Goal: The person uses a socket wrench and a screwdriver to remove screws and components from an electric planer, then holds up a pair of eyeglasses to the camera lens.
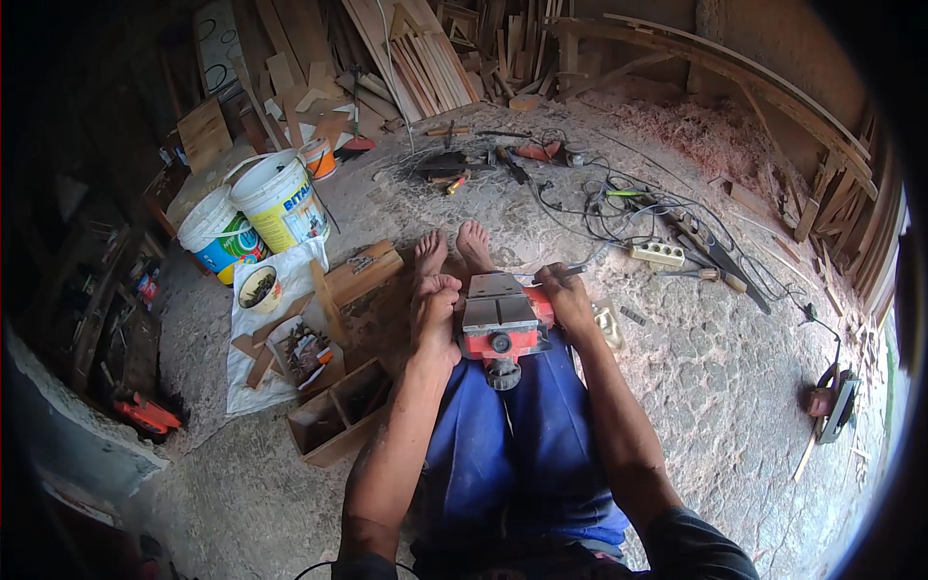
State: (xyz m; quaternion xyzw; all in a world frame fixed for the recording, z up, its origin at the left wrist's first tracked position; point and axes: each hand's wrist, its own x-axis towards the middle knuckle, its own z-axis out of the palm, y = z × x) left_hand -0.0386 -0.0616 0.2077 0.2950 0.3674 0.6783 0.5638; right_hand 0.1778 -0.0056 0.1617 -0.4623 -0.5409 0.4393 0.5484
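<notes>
A red power planer rests over my blue-trousered thighs, its grey metal sole turned upward and a black knob toward me. My left hand is closed, fingers curled, against the planer's left side. My right hand grips the planer's right end, where a cord runs close by. My bare feet show beyond the tool. A wooden divided box, a bowl of small hardware and wood pieces lie to my left.
Two white buckets stand front left. Cords, a power strip, a saw and tools cover the floor ahead and right. Planks lean at the back; a wooden frame lines the right. Another power tool sits far right.
</notes>
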